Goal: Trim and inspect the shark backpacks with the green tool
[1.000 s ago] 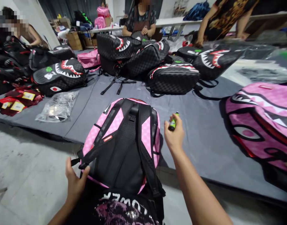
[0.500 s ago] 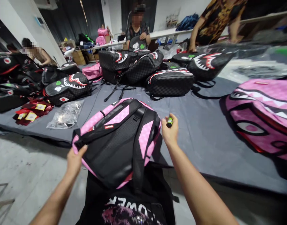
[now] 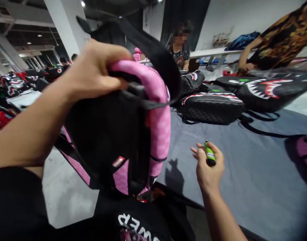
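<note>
1. The left hand (image 3: 95, 72) clamps thumb and fingers tightly over one end of the pink-and-black backpack (image 3: 160, 132), which tilts up beside the near edge of the grey-covered table (image 3: 256, 164); this high hold seemingly takes its weight
2. Black backpacks (image 3: 212, 108) lie beyond, and the raised bag blocks some of that view
3. The right hand (image 3: 209, 175), apart from the bag, curls round a small green tube (image 3: 210, 153), presumably to keep it from rolling loose

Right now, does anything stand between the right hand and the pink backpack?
Nothing visible does. Between the right hand, holding a small green object, and the pink backpack, only grey cloth and a shadow show.
</note>
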### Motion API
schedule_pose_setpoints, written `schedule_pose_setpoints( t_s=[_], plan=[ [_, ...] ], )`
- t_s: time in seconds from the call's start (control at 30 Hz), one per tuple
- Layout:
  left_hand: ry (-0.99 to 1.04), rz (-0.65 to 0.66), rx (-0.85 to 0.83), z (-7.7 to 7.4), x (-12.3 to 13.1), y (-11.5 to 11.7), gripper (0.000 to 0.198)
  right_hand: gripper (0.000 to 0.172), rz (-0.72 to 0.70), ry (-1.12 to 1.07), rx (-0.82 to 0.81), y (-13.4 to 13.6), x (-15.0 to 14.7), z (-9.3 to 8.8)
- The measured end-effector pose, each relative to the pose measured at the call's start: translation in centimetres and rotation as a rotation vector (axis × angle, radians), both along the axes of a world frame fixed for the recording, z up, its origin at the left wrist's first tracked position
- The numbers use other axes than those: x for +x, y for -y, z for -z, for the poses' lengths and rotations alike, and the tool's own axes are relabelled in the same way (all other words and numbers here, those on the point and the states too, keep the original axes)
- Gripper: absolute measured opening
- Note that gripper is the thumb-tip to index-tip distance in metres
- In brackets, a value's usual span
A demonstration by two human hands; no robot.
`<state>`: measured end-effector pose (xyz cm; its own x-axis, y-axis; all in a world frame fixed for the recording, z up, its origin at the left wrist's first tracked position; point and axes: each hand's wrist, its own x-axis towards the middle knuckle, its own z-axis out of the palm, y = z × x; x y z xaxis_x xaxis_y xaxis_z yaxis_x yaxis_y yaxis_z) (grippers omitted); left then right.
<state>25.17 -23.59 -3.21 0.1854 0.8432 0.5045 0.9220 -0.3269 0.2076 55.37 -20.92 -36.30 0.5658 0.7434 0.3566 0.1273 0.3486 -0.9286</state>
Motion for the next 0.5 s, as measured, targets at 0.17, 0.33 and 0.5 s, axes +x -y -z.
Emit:
schedule_pose_setpoints(
  t_s=[0.17, 0.33, 0.5],
  plan=[
    [-0.281, 0.359, 0.028, 9.1, 5.2, -9.4, 0.05, 0.043, 0.218, 0.226, 0.228, 3.6, 0.7, -3.9],
    [-0.179, 0.248, -0.097, 21.4, 7.9, -12.8, 0.07, 0.056, -0.028, 0.709, 0.469, 6.5, -5.6, -7.0],
    [-0.121, 0.065, -0.427, 28.5, 0.2, -9.7, 0.063, 0.041, -0.214, 0.823, 0.272, 3.9, -6.4, -2.2]
  ],
)
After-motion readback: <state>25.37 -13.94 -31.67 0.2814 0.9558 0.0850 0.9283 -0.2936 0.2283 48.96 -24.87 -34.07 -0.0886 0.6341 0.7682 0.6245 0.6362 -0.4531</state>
